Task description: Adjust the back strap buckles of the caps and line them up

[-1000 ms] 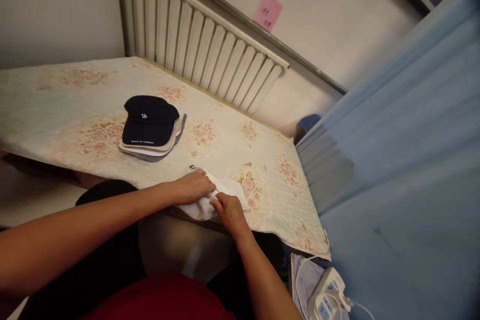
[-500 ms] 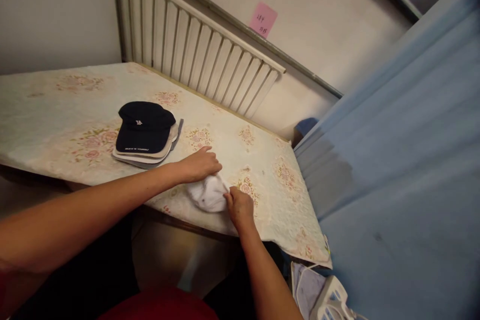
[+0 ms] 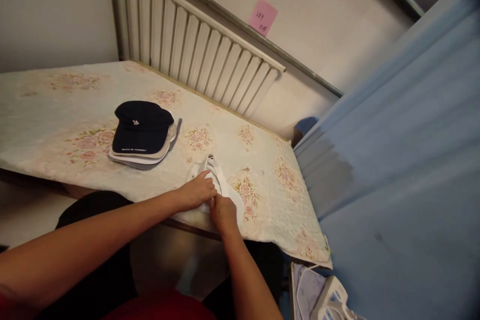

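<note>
A white cap lies near the front edge of a table covered by a pale floral cloth. My left hand rests on the cap's near left side with its fingers curled on the fabric. My right hand is closed on the cap's front part, right beside the left hand. Both hands cover much of the cap. A small dark buckle shows at the cap's far end. Further left stands a stack of caps with a navy cap on top.
A white radiator runs along the wall behind the table, with a pink note stuck above it. A blue curtain hangs at the right. A power strip with cable lies on the floor at lower right.
The cap was bunched up under my hands half a second ago; now it lies longer, stretched away from me. My hands have come together at its near end.
</note>
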The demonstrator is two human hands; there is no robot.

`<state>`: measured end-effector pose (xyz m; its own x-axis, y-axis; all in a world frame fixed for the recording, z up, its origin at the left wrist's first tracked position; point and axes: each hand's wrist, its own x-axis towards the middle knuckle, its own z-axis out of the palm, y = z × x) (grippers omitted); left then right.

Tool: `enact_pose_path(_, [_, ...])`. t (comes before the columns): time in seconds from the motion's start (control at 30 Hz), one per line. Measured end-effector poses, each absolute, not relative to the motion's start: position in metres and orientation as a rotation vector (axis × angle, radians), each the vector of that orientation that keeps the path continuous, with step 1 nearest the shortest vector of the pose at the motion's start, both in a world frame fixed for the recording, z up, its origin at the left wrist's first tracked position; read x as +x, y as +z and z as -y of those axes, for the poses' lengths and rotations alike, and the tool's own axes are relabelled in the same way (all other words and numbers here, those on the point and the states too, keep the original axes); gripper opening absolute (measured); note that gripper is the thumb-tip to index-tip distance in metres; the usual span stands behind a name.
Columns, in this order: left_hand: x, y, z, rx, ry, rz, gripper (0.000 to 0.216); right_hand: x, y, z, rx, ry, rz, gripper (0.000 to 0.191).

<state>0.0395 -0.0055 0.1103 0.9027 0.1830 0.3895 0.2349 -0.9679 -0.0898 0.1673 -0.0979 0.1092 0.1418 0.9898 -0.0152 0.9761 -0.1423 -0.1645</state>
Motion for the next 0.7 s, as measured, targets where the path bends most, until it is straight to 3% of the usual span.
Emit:
enact_pose_path(0.2, [0.018,0.117,-0.011,-2.877,-0.601,0.336,0.017,0.185,0.108,0.109,-2.025,0.462,2.142,0.018])
enact_pose_path(0.5, [0.016,0.098,0.019,-2.874,-0.543,0.368,0.014,0.147,0.105,0.111,-2.098,0.583,1.938,0.034])
enact_pose_path(0.7, [-0.002,0.096,0.021,-2.94,-0.606,0.276,0.013,0.157,0.111,0.119,-1.717,0.778,2.106,0.038])
